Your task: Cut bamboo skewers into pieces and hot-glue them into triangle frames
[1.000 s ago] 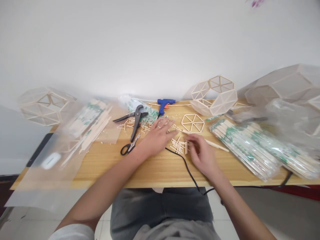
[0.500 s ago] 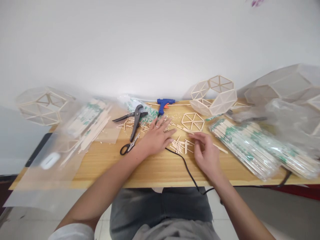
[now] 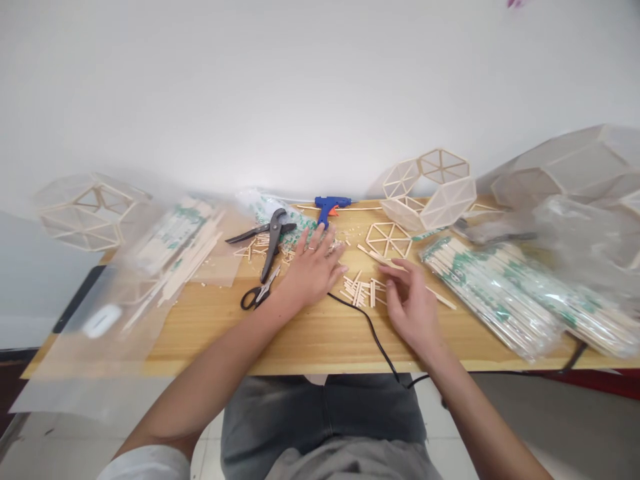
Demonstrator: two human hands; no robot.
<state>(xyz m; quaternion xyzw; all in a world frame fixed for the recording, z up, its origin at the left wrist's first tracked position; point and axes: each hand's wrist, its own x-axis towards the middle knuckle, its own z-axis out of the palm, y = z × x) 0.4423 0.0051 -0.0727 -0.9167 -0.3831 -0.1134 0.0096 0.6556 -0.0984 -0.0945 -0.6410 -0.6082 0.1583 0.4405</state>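
My left hand point(image 3: 311, 270) lies palm down with its fingers spread, beside a pile of short cut wooden sticks point(image 3: 356, 292). It holds nothing that I can see. To its left are grey-handled pliers point(image 3: 273, 245) and black-handled scissors point(image 3: 259, 293). My right hand point(image 3: 413, 300) rests on its side with bent fingers and the thumb apart. Its fingertips touch thin sticks point(image 3: 373, 255) just below a hexagonal stick frame point(image 3: 389, 240) with spokes. Behind my left fingertips stands a blue glue gun point(image 3: 330, 207), its black cord point(image 3: 370, 327) running toward the front edge.
Clear-wrapped bundles of sticks point(image 3: 493, 297) lie at right. Paper-covered hexagon-panel shapes point(image 3: 429, 193) stand at the back, with another point(image 3: 93, 212) at far left. Translucent sheeting point(image 3: 95, 380) hangs over the wooden table's point(image 3: 300, 347) front left edge.
The sticks at my right fingertips and the hexagonal frame have shifted slightly to the right. My left hand has drawn slightly left, its fingers less widely spread.
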